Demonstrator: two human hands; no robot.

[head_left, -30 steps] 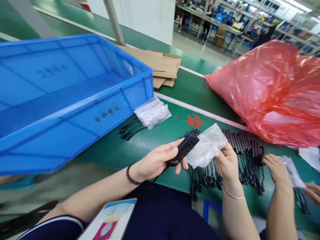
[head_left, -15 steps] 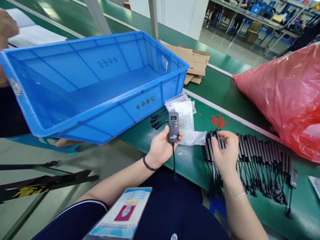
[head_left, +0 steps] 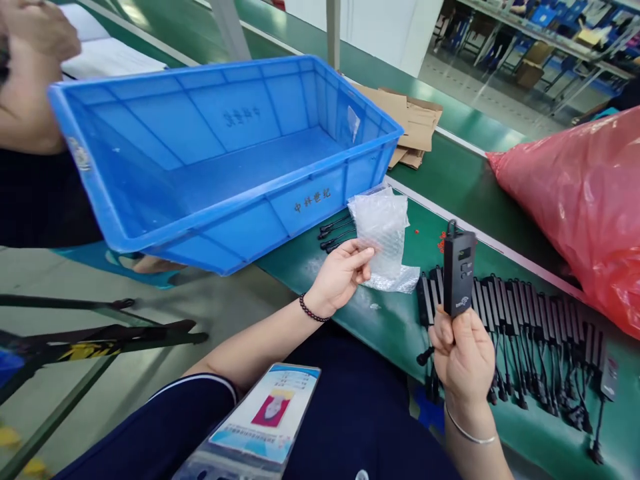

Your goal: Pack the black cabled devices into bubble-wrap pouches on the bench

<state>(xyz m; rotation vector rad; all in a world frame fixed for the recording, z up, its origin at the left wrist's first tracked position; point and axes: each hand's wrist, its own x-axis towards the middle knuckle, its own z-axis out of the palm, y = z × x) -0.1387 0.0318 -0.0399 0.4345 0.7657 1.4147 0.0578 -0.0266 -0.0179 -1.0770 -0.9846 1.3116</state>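
My right hand (head_left: 463, 350) grips a black handheld controller (head_left: 459, 272) upright by its lower end, display side facing me. My left hand (head_left: 343, 273) pinches a clear bubble-wrap bag (head_left: 383, 227) at its lower left corner, lifted just above a small stack of the same bags on the green belt (head_left: 450, 180). A long row of black controllers with cords (head_left: 530, 313) lies on the belt just behind and to the right of my right hand.
A large blue plastic crate (head_left: 220, 160) hangs over the belt's left end, with another person's arm (head_left: 25, 80) behind it. A bulging red plastic bag (head_left: 575, 200) fills the right. Flattened cardboard (head_left: 410, 123) lies behind the crate. Small red bits (head_left: 442, 241) are scattered on the belt.
My left hand let go of the controller it held and took a bubble-wrap bag. My right hand left the row and now holds a controller upright. The view shifted left.
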